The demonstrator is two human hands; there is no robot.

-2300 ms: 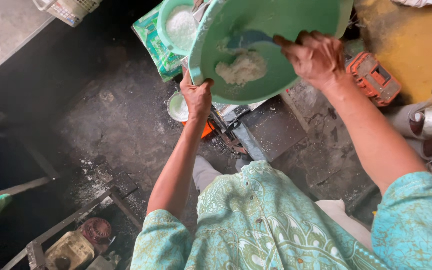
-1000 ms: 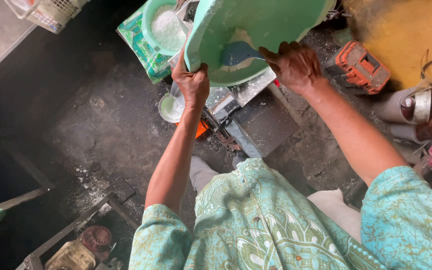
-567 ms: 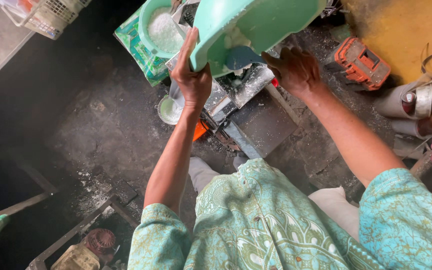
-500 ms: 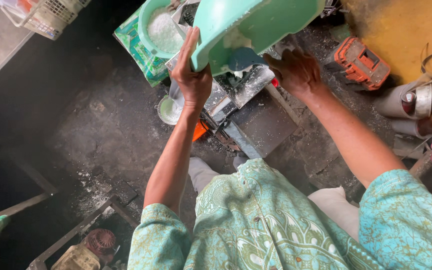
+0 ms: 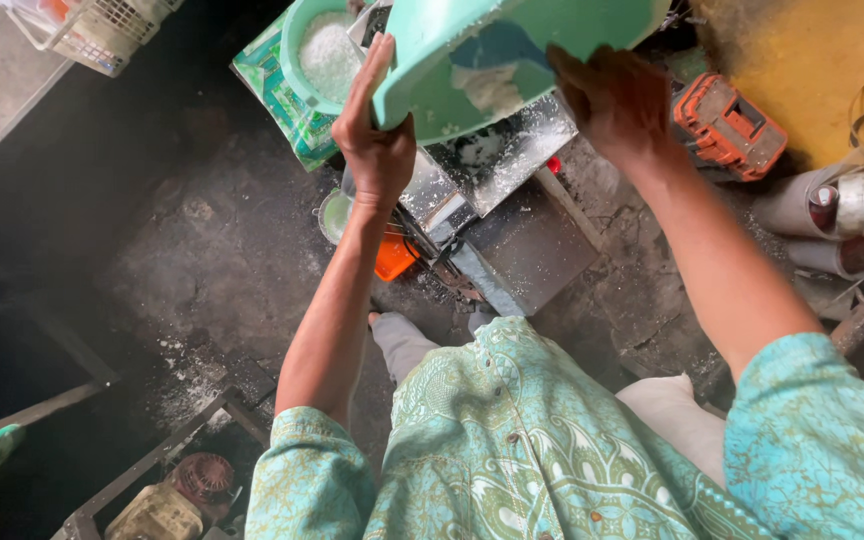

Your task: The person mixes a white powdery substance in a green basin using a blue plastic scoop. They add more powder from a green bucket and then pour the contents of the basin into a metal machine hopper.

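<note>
Both hands clamp the tipped green basin [image 5: 512, 50] — left hand [image 5: 377, 150], right hand [image 5: 612, 100] — so a slipping grip risks dumping its white paste [image 5: 487, 88] past the metal machine [image 5: 492, 190].

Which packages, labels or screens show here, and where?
Green printed packet: flat, green with pale and blue patches, top left, under the small green bowl of white powder, beside the left hand.
Labels, signs, screens: none that I can make out.
</note>
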